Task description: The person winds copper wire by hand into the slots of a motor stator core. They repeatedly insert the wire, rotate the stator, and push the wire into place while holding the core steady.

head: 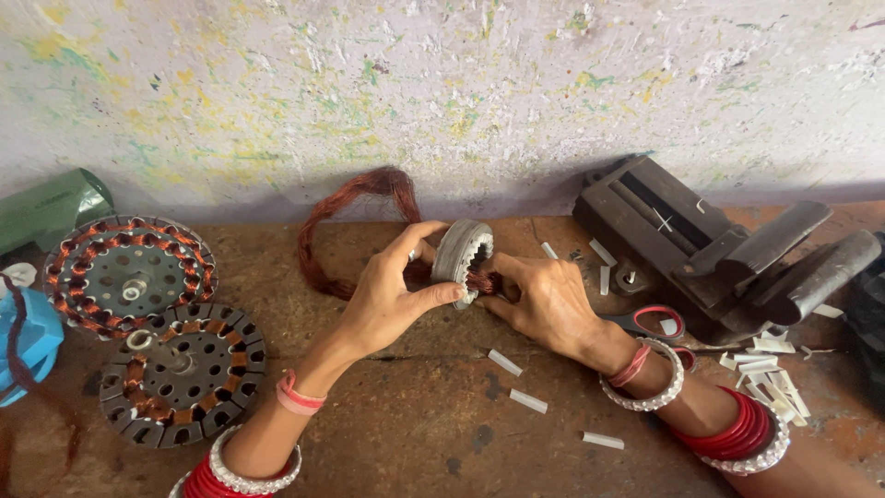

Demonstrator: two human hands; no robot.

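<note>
A small grey metal stator ring (458, 249) with inner teeth is held upright over the brown bench. My left hand (392, 295) grips its rim between thumb and fingers. My right hand (544, 295) sits against the ring's right side, fingers pinching a bundle of copper wire (481, 279) at its slots. A loop of loose copper wire (355, 198) trails from the ring toward the wall. Both wrists wear red and white bangles.
Two larger round stators lie at left, one wound with copper (127, 274), one partly wound (182, 373). A black bench vise (728, 249) stands at right, red-handled scissors (645, 320) beside it. White paper strips (527, 400) are scattered on the bench. A blue object (28, 337) sits at far left.
</note>
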